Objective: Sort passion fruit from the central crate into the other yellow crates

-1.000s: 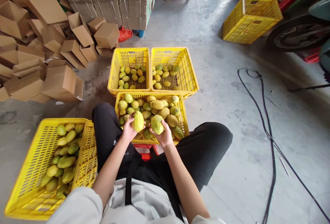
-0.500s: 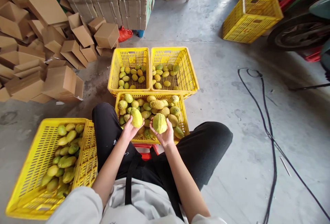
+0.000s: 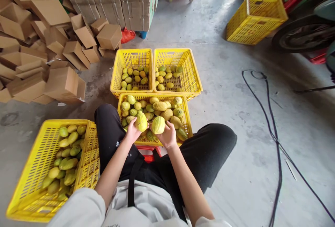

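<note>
The left hand [image 3: 133, 132] and right hand [image 3: 168, 136] each cup one yellow-green fruit, the left fruit [image 3: 141, 121] and right fruit [image 3: 158, 125], side by side above the fruit-filled near crate [image 3: 189, 124]. Small white lettering on the black trousers [image 3: 209, 150] is too small to read.

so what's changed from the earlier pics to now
The left fruit and right fruit drew apart, then closer together again. The right fruit has been turned, so its darker patch no longer shows. The left hand and right hand each keep hold; nothing was let go or picked up. The front crate and its pile stayed put.
</note>
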The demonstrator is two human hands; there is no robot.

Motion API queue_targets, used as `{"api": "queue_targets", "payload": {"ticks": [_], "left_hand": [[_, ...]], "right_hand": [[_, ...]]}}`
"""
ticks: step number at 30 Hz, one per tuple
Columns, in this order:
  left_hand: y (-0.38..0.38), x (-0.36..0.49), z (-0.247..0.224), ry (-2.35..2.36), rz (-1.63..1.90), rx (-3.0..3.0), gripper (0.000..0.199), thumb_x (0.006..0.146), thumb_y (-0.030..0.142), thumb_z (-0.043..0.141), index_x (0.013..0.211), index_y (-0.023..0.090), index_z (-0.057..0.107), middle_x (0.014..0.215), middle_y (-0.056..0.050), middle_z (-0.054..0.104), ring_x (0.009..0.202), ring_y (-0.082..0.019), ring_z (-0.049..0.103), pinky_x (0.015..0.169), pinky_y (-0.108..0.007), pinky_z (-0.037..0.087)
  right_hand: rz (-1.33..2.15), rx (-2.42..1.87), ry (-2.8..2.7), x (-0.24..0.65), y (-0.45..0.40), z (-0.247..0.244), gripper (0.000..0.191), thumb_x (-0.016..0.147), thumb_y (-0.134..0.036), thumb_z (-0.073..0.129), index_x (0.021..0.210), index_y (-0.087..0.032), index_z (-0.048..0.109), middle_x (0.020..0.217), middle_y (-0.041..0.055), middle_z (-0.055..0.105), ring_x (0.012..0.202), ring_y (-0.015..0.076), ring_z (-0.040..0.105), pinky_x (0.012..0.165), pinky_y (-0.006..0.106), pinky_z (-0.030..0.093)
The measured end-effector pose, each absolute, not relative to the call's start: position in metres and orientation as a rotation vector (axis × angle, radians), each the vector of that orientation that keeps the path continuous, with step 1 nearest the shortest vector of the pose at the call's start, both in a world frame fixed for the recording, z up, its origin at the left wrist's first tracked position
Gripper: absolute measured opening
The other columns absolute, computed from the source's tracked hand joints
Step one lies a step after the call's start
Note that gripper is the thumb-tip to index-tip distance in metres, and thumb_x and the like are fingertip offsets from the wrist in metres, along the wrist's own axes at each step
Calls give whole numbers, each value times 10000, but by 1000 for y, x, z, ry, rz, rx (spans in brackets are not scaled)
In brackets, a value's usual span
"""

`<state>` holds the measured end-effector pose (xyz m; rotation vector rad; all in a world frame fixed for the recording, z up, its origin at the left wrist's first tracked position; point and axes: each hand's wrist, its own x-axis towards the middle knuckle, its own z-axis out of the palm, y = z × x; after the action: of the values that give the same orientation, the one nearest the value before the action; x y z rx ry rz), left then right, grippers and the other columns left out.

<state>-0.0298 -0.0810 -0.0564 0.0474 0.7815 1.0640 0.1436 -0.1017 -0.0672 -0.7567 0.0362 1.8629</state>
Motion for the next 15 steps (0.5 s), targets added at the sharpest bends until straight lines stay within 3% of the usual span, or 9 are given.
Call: {"api": "queue_targets", "payload": {"ticks": [4, 6, 8, 11, 15], "left_hand": [[-81, -30, -54, 738, 1091, 3, 449, 912, 288, 480, 1338, 188, 574, 1175, -139, 710, 1192, -294, 645, 987, -454, 522], [-80, -30, -53, 740, 1086, 3, 410, 938, 309, 460, 1310, 201, 596, 1155, -136, 714, 1178, -293, 651, 921, -424, 550], [-79, -32, -51, 785, 1069, -6, 363, 964, 355, 440, 1216, 189, 643, 1045, -132, 730, 1067, -277, 694, 752, -340, 577], [-79, -33, -49, 839, 1052, -15, 373, 976, 409, 420, 1062, 152, 677, 875, -117, 719, 792, -216, 706, 509, -242, 502], [-79, -31, -49, 828, 1026, 29, 391, 985, 394, 392, 956, 137, 685, 851, -116, 709, 644, -167, 653, 481, -241, 496]], "right_hand": [[1852, -640, -17, 150, -100, -61, 251, 790, -354, 553, 950, -213, 684, 993, 97, 772, 1146, 330, 670, 960, 528, 564], [1795, -629, -19, 153, -100, -59, 252, 812, -372, 576, 970, -214, 691, 1008, 97, 772, 1114, 317, 687, 949, 524, 576], [1755, -645, 5, 156, -100, -60, 290, 848, -439, 597, 1011, -218, 691, 1001, 78, 775, 1051, 286, 714, 910, 499, 603], [1761, -673, 62, 159, -101, -65, 312, 861, -485, 629, 1036, -232, 686, 939, 39, 778, 898, 226, 744, 800, 404, 641], [1778, -742, 75, 155, -103, -75, 284, 809, -408, 718, 1005, -205, 686, 880, 36, 763, 791, 215, 741, 708, 355, 647]]}}
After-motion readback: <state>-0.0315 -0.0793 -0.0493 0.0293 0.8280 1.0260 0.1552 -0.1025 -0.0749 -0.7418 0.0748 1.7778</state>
